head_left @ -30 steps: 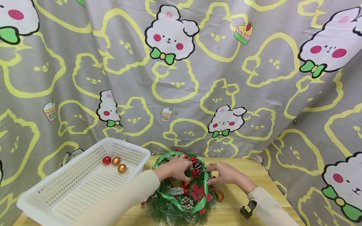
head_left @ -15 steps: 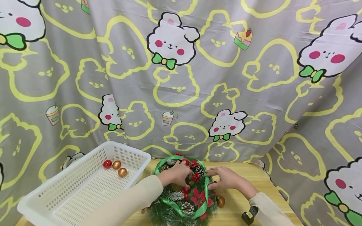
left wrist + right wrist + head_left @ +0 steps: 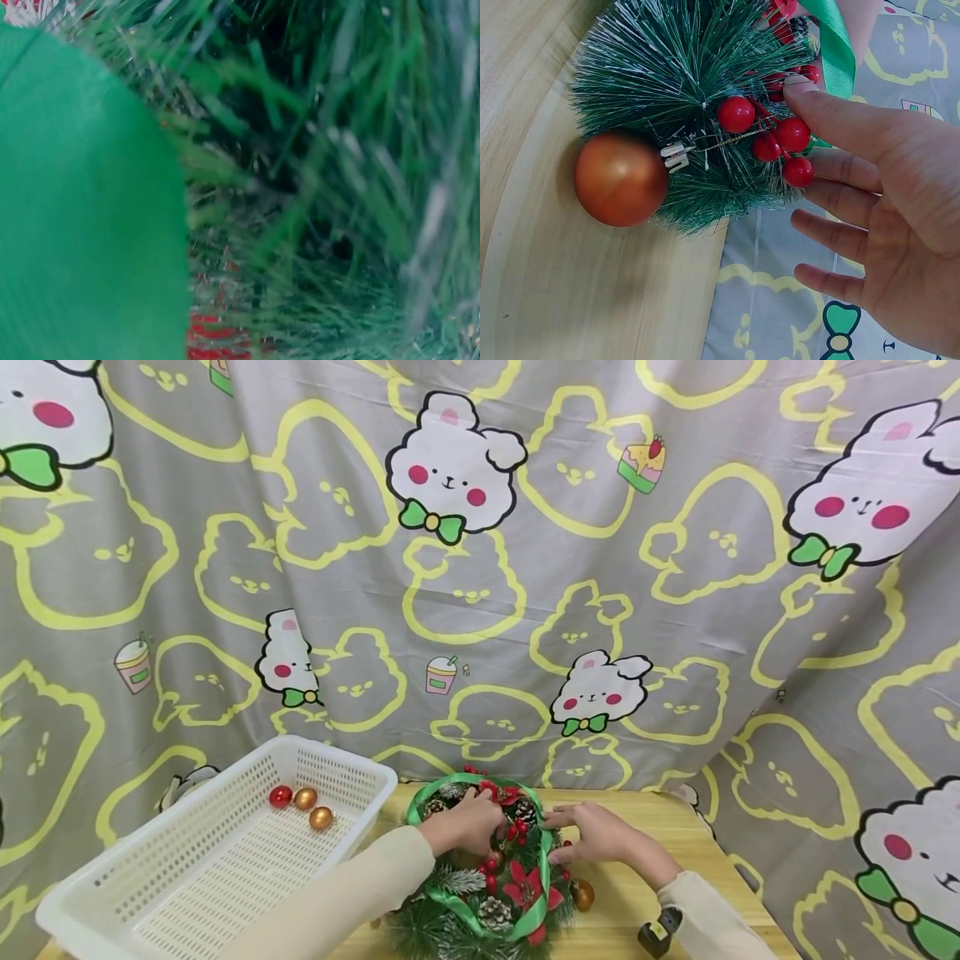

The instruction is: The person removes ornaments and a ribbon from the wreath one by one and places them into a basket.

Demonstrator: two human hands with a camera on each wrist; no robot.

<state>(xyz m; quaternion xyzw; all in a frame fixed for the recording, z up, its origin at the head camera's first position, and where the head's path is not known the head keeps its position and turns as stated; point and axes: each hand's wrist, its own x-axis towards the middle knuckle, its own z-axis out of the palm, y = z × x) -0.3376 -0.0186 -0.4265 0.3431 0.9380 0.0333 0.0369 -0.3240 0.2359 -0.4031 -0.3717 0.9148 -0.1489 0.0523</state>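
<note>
A Christmas wreath (image 3: 450, 927) of green needles, pinecones, red berries and red flowers lies on the table, a green ribbon (image 3: 542, 860) looped over it. My left hand (image 3: 472, 822) reaches down into its middle, fingers bent and tips hidden in the greenery, so I cannot tell what they hold. The left wrist view is filled by close ribbon (image 3: 82, 202) and needles (image 3: 360, 172). At the wreath's right edge, my right hand (image 3: 592, 832) has thumb and fingers apart, the thumb by red berries (image 3: 792, 135). A gold ball ornament (image 3: 621, 178) hangs off that side, on the table.
To the left stands a white perforated basket (image 3: 112, 881) with a red ball (image 3: 281, 797) and two gold balls (image 3: 321, 817) in it. A small black device (image 3: 658, 933) sits at the right cuff. A patterned curtain (image 3: 480, 652) hangs behind the wooden table (image 3: 637, 806).
The head view has tilted up slightly, so everything sits a little lower in it. My left hand has shifted a little within the wreath; the right hand stays at its edge.
</note>
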